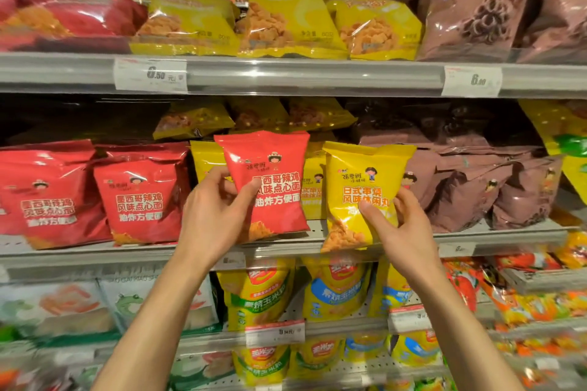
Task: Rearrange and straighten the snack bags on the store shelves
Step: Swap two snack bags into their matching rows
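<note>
My left hand (216,213) grips a red snack bag (270,165) by its lower left side, holding it upright in front of the middle shelf (165,249). My right hand (397,225) grips a yellow snack bag (362,174) at its lower right, just right of the red one. More yellow bags (313,187) stand behind these two. Red bags (139,194) of the same kind as the held one line the shelf to the left.
Brown bags (495,194) fill the middle shelf on the right. The upper shelf (286,73) carries yellow bags (286,19), red bags on the left and large brown bags (476,3) on the right. Lower shelves hold yellow corn-snack bags (257,295) and other packs.
</note>
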The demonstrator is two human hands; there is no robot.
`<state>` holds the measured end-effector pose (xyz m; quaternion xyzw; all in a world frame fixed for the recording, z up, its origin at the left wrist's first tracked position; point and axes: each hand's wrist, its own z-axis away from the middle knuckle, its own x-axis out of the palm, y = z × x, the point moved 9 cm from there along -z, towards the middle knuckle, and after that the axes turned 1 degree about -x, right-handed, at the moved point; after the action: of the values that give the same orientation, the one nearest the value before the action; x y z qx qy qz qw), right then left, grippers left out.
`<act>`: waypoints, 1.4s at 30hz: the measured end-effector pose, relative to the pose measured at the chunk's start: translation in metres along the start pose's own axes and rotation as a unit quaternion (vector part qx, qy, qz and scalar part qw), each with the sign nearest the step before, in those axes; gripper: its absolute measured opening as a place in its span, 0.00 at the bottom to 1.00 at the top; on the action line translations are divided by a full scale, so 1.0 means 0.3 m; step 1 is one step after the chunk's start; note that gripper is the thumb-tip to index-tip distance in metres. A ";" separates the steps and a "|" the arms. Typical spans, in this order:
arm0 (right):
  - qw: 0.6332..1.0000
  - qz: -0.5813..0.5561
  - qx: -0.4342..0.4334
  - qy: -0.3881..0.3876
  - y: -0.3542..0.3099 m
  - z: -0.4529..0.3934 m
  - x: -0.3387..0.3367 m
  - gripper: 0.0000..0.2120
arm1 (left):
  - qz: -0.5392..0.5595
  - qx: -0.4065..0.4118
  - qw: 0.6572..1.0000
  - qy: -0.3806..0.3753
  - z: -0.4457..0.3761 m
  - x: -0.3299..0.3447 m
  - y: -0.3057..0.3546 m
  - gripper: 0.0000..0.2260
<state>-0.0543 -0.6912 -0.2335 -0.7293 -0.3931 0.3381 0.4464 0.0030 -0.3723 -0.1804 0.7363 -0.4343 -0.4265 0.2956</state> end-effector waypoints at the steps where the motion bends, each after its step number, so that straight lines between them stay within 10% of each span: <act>1: 1.000 0.004 -0.006 0.003 -0.005 -0.007 0.024 0.21 | -0.004 0.002 1.000 0.002 0.001 -0.023 -0.005 0.10; 15: 0.993 0.102 0.019 -0.047 0.079 -0.016 0.284 0.42 | 0.047 -0.027 0.998 0.015 0.020 -0.141 -0.111 0.17; 22: 0.997 0.068 0.015 -0.039 0.054 -0.035 0.256 0.21 | 0.101 -0.044 0.994 0.012 0.031 -0.099 -0.130 0.15; 30: 0.990 0.122 0.052 -0.051 0.052 -0.014 0.192 0.39 | 0.123 -0.057 0.991 0.007 0.058 -0.074 -0.148 0.18; 38: 0.997 0.014 0.073 -0.027 0.071 0.092 0.143 0.06 | 0.168 -0.069 0.983 0.028 0.131 -0.097 -0.175 0.18; 42: 0.995 -0.005 0.056 -0.077 0.090 0.140 0.208 0.05 | 0.175 -0.085 0.980 0.048 0.185 -0.127 -0.202 0.16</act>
<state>-0.0537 -0.6283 -0.2827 -0.6730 -0.4104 0.4124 0.4567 -0.0324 -0.3148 -0.2406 0.6409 -0.5040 -0.3676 0.4474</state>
